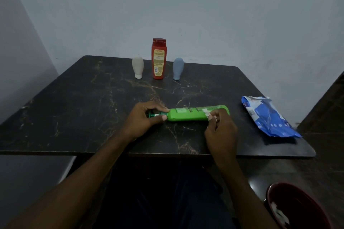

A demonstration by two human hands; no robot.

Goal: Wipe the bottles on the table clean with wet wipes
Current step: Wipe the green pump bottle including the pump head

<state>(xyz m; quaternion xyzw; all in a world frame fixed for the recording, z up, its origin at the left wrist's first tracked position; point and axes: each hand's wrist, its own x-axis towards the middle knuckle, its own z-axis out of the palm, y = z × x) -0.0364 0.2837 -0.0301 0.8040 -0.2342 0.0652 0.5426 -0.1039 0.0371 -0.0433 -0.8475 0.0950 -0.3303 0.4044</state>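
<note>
On the dark marble-look table (74, 117), close to its near edge, a green bottle (188, 115) lies on its side with its dark green cap end pointing left. The left hand (145, 117) grips that cap end, fingers over the top and thumb in front, curled round the neck. The right hand (221, 130) is at the other end of the green bottle, near its base. Its fingers are curled and pinch a small white wet wipe (206, 112), and the wipe is pressed on the green bottle's side.

Far behind the green bottle, three more bottles stand upright in a row, well apart from it. A tall red bottle (158, 59) with a red cap and a yellow label stands behind the green bottle's cap end. A small white bottle (138, 66) stands on its cap, behind the green bottle and further left. A small blue-grey bottle (178, 68) also stands on its cap, behind the green bottle's middle.

To the right of the green bottle, not touching it, lies a blue pack of wet wipes (268, 117) with its top torn open.

Nearer than the green bottle and to its right, down below the table, sits a red bin (301, 208). It is dark there, but some white bits (279, 214) lie inside, maybe used wipes
</note>
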